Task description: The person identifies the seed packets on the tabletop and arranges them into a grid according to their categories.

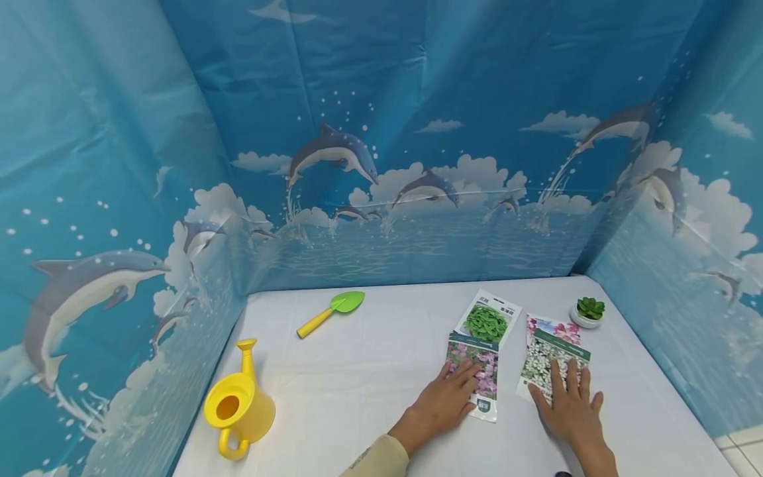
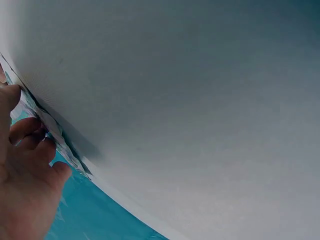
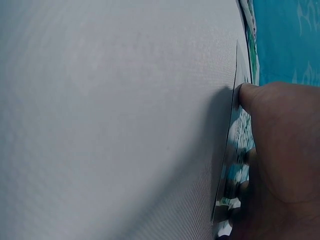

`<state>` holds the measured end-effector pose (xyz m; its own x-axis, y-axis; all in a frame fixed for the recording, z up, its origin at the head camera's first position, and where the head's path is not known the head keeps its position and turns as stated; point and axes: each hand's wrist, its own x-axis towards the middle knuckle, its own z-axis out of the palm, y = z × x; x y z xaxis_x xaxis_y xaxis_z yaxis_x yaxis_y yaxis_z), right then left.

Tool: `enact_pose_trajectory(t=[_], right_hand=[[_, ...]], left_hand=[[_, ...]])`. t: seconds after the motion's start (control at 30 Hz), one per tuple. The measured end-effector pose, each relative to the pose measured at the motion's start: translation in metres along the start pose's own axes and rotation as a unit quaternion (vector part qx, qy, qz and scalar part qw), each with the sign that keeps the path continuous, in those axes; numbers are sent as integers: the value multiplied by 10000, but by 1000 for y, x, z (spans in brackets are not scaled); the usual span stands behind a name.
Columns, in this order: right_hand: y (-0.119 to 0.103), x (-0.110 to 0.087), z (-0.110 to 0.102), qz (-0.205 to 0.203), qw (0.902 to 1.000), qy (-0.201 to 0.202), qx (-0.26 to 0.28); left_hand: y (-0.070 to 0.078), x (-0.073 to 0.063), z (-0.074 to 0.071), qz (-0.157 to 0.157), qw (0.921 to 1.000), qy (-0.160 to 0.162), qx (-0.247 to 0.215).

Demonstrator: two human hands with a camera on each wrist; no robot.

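My left hand rests on a seed packet with pink-purple flowers, its fingers extended over the picture. That packet overlaps the lower part of a packet with green leaves. In the left wrist view, the left fingertips meet the packet close over the white tabletop. With fingers spread, my right hand lies on the lower part of a white-flower seed packet. Behind it, a packet with pink blossoms is partly covered. In the right wrist view, the right thumb touches the packet's edge.
A yellow watering can stands at the table's left. Farther back lies a toy trowel with a green blade. At the back right is a small potted succulent. Blue dolphin-print curtains enclose the white table.
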<state>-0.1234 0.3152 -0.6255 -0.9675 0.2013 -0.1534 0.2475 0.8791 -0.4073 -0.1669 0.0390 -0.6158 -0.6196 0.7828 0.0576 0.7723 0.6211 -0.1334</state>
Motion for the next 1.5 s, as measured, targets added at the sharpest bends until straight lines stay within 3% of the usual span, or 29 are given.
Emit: enact_pose_trajectory(t=[0.43, 0.73, 1.03, 1.5], right_hand=[[2, 2, 1, 21, 10000, -45, -10], [4, 3, 2, 21, 10000, -81, 36], [5, 4, 2, 21, 9999, -99, 54], [8, 4, 6, -64, 9999, -11, 137]], left_hand=[[3, -4, -6, -93, 9997, -32, 220], [1, -9, -5, 36, 9997, -48, 232], [-3, -18, -11, 179, 9986, -417, -266], [-8, -35, -12, 185, 9980, -423, -423]])
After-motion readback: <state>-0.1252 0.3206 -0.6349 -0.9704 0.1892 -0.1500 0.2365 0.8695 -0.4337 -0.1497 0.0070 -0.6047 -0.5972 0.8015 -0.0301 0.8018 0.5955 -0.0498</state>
